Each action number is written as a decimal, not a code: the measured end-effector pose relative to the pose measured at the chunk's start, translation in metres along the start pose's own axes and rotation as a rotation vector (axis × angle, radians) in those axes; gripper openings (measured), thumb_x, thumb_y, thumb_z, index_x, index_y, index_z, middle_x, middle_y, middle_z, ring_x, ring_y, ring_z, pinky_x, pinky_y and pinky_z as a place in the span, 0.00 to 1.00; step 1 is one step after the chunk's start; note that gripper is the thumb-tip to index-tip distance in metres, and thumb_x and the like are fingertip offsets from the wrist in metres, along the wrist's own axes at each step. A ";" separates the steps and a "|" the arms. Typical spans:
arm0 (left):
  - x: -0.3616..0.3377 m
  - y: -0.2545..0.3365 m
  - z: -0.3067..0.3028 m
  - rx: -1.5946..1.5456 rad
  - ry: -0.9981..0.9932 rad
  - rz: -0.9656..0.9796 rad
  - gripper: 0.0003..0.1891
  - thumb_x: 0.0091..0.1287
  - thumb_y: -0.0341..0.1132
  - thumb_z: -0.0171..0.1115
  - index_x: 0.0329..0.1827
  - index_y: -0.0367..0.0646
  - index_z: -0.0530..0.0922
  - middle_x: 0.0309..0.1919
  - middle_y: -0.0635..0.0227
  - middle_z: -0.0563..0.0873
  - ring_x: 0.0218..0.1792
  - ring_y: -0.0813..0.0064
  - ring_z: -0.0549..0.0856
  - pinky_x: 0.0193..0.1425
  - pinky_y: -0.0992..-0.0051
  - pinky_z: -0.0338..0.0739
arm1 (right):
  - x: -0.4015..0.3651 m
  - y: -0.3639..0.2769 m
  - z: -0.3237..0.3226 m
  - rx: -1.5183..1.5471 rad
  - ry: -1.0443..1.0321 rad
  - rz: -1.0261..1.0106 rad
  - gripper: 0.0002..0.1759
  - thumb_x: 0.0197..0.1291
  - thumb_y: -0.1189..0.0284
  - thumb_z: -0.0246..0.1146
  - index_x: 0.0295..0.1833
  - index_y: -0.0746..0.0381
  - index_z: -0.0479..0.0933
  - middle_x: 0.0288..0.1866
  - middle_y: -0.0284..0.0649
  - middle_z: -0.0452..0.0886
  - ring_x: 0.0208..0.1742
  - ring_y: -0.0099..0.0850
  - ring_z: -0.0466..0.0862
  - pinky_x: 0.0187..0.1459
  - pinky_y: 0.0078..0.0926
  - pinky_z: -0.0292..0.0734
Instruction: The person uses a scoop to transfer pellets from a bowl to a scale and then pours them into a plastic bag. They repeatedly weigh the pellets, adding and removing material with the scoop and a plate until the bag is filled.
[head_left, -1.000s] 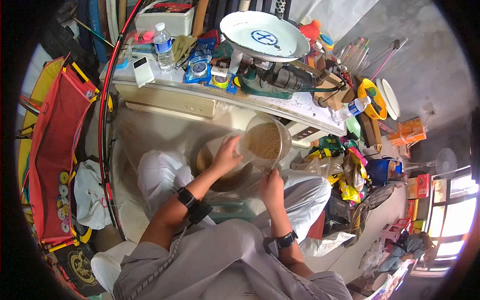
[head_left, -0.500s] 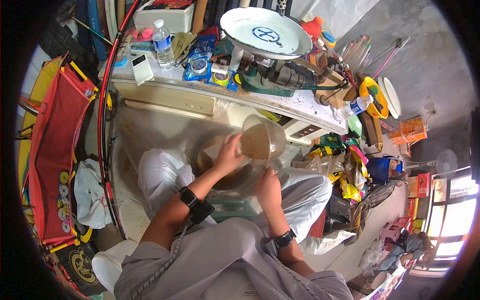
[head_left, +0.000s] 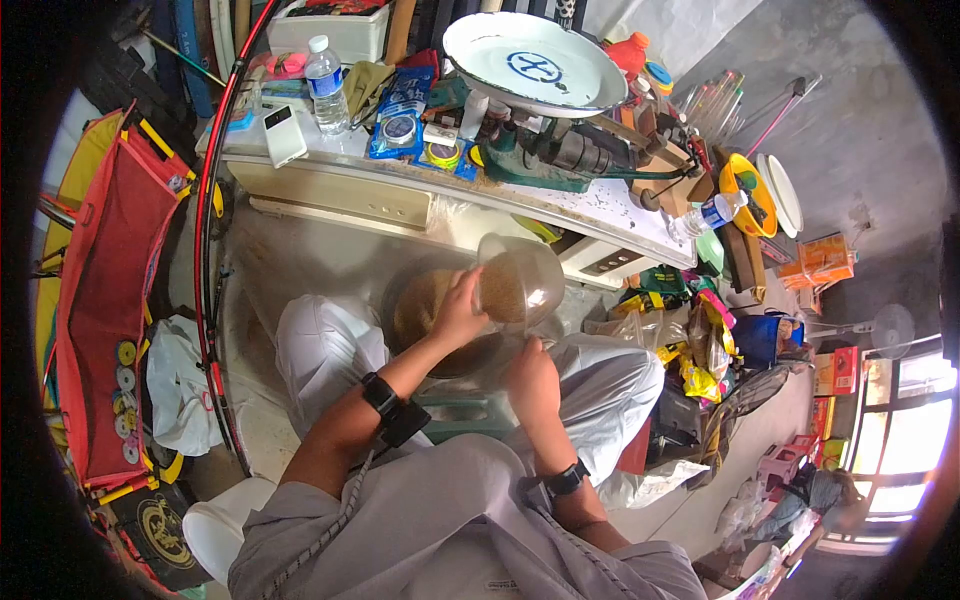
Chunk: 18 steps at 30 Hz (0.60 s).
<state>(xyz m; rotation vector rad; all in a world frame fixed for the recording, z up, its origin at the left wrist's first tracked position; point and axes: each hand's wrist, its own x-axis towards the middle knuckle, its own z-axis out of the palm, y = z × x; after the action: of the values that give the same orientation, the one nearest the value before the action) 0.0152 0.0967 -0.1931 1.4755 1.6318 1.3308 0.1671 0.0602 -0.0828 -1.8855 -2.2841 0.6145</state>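
Observation:
A round, see-through sieve (head_left: 540, 272) with brown grainy material inside is held in front of me, tilted over a wide basin (head_left: 398, 345). My left hand (head_left: 459, 312) is at the sieve's left rim, fingers closed on it. Lower down on the near side, my right hand (head_left: 533, 378) is wrapped round what looks like its handle, mostly hidden by the fingers. Brown material (head_left: 420, 300) lies in the basin, partly behind my left forearm. The sieve is slightly blurred.
Across the front runs a cluttered bench (head_left: 620, 225) bearing a scale with a white enamel pan (head_left: 590, 80), a water bottle (head_left: 326, 88) and a phone (head_left: 284, 136). A red fabric rack (head_left: 105, 300) stands left; bags (head_left: 700, 370) lie right. Another person (head_left: 815, 500) is far right.
The sieve has shifted slightly left and its tilt has changed. My right hand has moved a little left with it. More brown material shows in the basin.

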 end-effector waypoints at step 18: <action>0.000 -0.009 0.004 0.091 0.053 0.032 0.45 0.41 0.21 0.64 0.69 0.40 0.57 0.47 0.60 0.67 0.35 0.69 0.72 0.40 0.72 0.72 | -0.006 -0.014 -0.008 0.093 -0.040 0.060 0.21 0.58 0.75 0.47 0.57 0.72 0.65 0.40 0.64 0.77 0.43 0.55 0.79 0.44 0.47 0.74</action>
<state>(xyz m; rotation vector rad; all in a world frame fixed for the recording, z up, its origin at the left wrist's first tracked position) 0.0155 0.0989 -0.2027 1.5368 1.7300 1.3400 0.1583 0.0546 -0.0695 -1.9208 -2.1889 0.7591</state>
